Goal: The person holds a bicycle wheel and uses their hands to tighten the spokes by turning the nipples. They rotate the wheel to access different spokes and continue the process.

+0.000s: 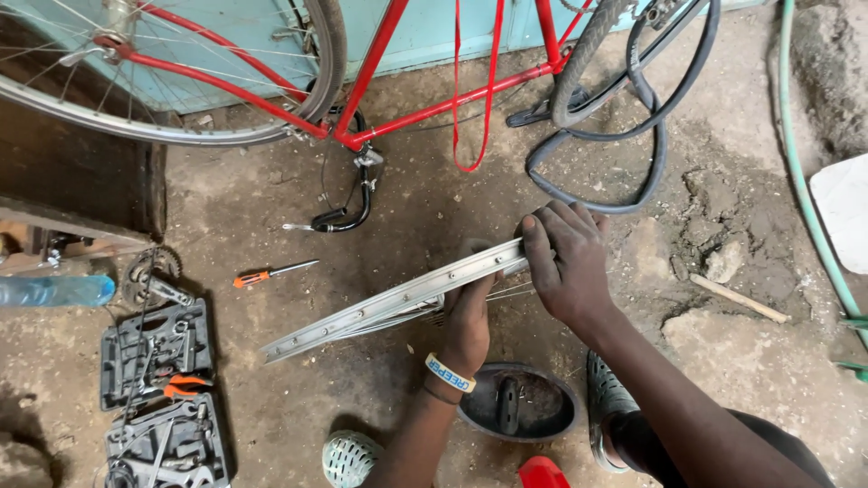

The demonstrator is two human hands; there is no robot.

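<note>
Together, both my hands clamped the silver wheel rim point(389, 303), held edge-on and slanting above the dirt floor point(271, 208): my left hand point(468, 318) gripped from beneath, my right hand point(565, 262) curled over its upper end. Its spokes were mostly hidden behind my fingers.

Shiny metal wheel rim point(389, 300)
</note>
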